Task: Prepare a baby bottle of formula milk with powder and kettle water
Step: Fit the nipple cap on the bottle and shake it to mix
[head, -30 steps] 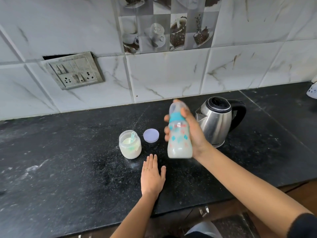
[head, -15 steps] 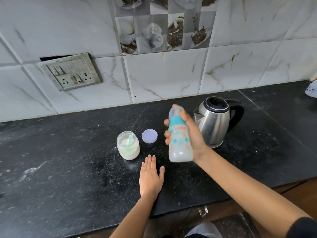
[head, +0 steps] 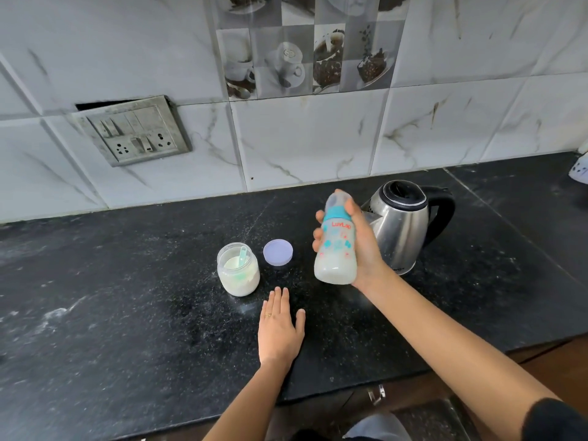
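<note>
Baby bottle (head: 335,249), milky, capped — held above the desk (head: 127,313) in the right grip (head: 362,246), fingers curled round it; left grip (head: 280,332) flat, empty, on desk.

i see a shiny steel kettle (head: 399,227), a speckled black stone counter (head: 127,297), a translucent plastic bottle (head: 335,246), and glossy marbled tiles (head: 302,138).

Soft even daylight, faint shadows, glare on kettle (head: 401,229), wide-angle edge bending, sharp
</note>
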